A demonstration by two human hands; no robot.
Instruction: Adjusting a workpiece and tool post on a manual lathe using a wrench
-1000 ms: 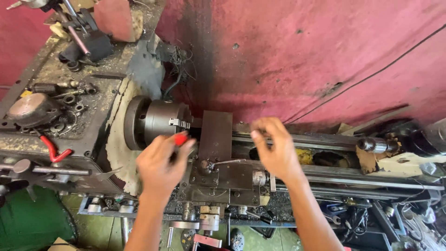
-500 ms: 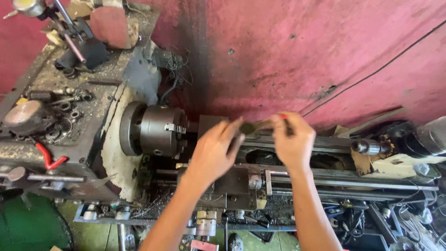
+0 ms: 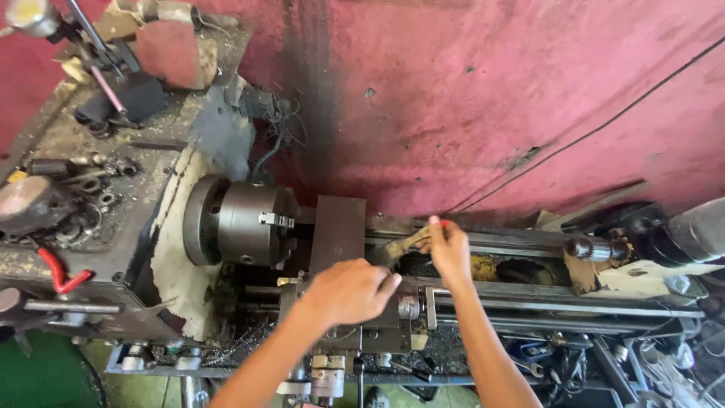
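Head view, metal lathe (image 3: pixel 529 302) against red wall (image 3: pixel 491 98).

Left hand (image 3: pixel 349 291): fingers curled, resting on carriage (image 3: pixel 336 242) top, near centre; grasping nothing identifiable.

Right hand (image 3: pixel 448 249): closed on brush (image 3: pixel 404 244), red handle tip showing past fingers, bristle end pointing left over bed ways just right of carriage.

Chuck (image 3: pixel 249 221) left, empty of workpiece. Tailstock (image 3: pixel 596 249) far right.

Progress, judged: sweeping of bed under way; swarf (image 3: pixel 242 344) remaining below carriage, near left.

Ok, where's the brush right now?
In the head view, the brush is in the right hand, over the lathe bed just right of the dark tool post block, behind the left hand.
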